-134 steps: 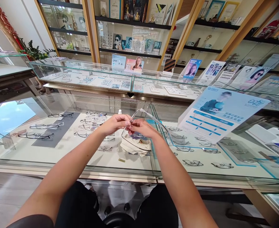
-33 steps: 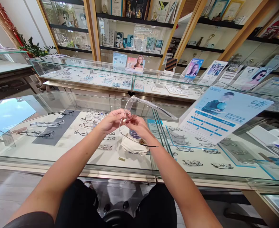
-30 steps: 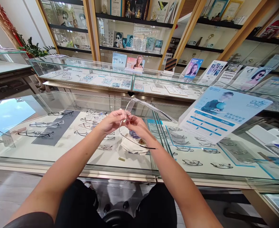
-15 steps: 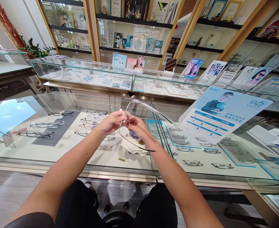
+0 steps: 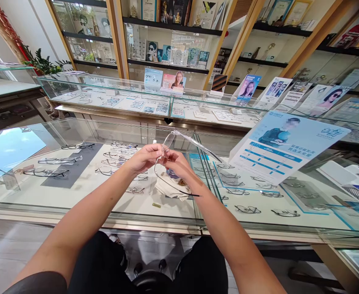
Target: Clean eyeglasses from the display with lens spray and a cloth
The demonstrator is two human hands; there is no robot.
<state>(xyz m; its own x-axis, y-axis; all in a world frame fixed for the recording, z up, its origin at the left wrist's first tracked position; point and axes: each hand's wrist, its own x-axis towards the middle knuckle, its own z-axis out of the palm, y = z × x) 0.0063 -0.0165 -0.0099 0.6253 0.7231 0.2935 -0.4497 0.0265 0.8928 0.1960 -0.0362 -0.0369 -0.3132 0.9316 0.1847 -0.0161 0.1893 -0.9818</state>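
The left hand (image 5: 147,158) pinches the front of a thin-framed pair of glasses (image 5: 168,139) between thumb and fingers; just to its right, the right hand (image 5: 179,165) is clamped on the same part, near the bridge. The glasses are tipped on edge above the counter, one rim above the fingertips, the other below. Both temples reach rightward, the upper in clear wrap, the lower dark-tipped and crossing in front of the right wrist.

Across the glass-topped counter (image 5: 84,204) come a grey strip (image 5: 60,179) under some spectacles, a small brass-coloured piece (image 5: 156,205), a crumpled cream cloth (image 5: 169,188) below the hands, and a blue-and-white sign (image 5: 285,149). Behind, a leafy plant (image 5: 43,62) gives way to wood-framed shelves (image 5: 173,26).
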